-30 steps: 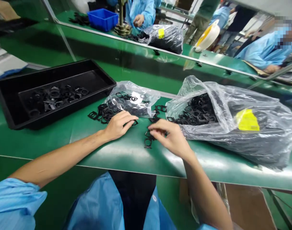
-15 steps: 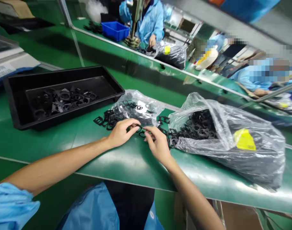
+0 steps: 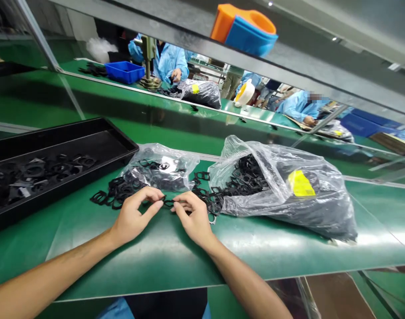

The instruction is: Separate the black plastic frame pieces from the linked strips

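2 hands [image 3: 132,217] [image 3: 194,221] pinching | black part [image 3: 169,203], partly hidden | tray [image 3: 99,142] cut off

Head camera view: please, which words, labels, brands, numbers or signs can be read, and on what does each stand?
None can be read.
Yellow label on the large plastic bag: any print too blurred.
White patch at the small plastic bag: no readable text.
Smaller yellow labels on two farther bags: too small.

I see a long black tray [image 3: 72,186] on the green bench [image 3: 149,261], then a small clear bag [image 3: 155,177] and a bigger bag [image 3: 282,208]. Loose black parts [image 3: 215,203] lie between the bags.
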`<state>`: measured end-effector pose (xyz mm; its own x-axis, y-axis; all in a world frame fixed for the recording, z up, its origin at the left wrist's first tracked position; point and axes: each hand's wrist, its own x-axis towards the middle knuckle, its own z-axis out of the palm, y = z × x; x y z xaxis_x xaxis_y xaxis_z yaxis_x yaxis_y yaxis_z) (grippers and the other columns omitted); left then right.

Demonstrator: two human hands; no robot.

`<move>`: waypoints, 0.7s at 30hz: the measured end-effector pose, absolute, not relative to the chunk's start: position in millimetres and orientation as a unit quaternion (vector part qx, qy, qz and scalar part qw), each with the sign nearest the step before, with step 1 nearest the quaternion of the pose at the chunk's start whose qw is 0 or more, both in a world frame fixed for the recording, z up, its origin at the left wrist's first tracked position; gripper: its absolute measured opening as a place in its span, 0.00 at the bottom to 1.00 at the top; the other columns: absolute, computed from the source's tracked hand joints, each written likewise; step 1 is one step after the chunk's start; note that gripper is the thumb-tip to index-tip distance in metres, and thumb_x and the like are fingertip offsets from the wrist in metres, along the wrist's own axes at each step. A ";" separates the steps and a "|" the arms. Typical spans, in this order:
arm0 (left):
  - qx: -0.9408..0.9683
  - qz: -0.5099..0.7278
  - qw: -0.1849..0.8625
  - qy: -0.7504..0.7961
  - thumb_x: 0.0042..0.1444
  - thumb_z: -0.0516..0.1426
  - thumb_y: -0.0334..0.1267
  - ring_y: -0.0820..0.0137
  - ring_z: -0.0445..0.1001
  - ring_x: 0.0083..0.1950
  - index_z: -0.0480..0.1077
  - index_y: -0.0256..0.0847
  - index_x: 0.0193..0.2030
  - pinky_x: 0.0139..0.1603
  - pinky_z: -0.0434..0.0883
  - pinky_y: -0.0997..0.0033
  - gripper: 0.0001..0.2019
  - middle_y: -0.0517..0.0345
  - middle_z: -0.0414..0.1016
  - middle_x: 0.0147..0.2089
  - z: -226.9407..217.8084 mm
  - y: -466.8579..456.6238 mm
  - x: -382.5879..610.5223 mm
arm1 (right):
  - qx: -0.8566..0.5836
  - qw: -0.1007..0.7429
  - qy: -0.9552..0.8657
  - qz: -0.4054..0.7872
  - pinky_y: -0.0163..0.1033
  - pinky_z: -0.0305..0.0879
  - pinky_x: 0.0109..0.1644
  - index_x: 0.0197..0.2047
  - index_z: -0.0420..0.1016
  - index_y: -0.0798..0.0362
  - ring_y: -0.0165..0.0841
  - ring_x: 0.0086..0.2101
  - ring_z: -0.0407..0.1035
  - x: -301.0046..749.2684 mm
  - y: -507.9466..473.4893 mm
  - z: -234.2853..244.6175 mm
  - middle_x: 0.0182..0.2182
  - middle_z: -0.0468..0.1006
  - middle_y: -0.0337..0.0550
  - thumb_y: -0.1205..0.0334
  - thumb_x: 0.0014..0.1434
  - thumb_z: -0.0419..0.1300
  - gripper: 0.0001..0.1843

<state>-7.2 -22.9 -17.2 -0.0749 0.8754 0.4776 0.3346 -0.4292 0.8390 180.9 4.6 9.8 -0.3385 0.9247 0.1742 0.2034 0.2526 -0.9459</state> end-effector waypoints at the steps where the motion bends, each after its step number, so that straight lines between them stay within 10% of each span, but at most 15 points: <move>1: 0.611 0.563 0.268 0.487 0.64 0.59 0.39 0.70 0.81 0.40 0.69 0.40 0.35 0.44 0.77 0.72 0.07 0.55 0.81 0.40 -17.6 -23.5 -7.3 | -0.414 0.398 -0.677 0.460 0.35 0.76 0.38 0.36 0.74 0.52 0.30 0.31 0.79 180.8 3.5 10.0 0.37 0.75 0.41 0.62 0.62 0.60 0.04; 10: 0.580 0.571 0.295 0.501 0.62 0.61 0.41 0.67 0.81 0.49 0.68 0.41 0.34 0.54 0.77 0.69 0.09 0.52 0.81 0.46 -26.0 -20.4 -12.0 | -0.409 0.270 -0.701 0.519 0.30 0.69 0.31 0.34 0.68 0.51 0.29 0.27 0.76 176.8 -3.1 -2.3 0.27 0.73 0.35 0.68 0.61 0.57 0.04; 21: 0.767 0.498 0.093 0.393 0.63 0.62 0.33 0.70 0.78 0.44 0.76 0.42 0.41 0.48 0.74 0.70 0.01 0.55 0.81 0.44 -17.0 -22.8 -12.1 | -0.405 0.363 -0.512 0.665 0.34 0.73 0.36 0.36 0.73 0.53 0.25 0.25 0.75 172.5 5.6 -3.1 0.28 0.72 0.33 0.56 0.51 0.69 0.14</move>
<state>-12.1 -22.8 -17.0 0.1948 0.6960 0.6911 0.5111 -0.6734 0.5341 172.5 5.6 -3.1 -0.4082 0.8976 -0.1663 -0.0687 -0.2119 -0.9749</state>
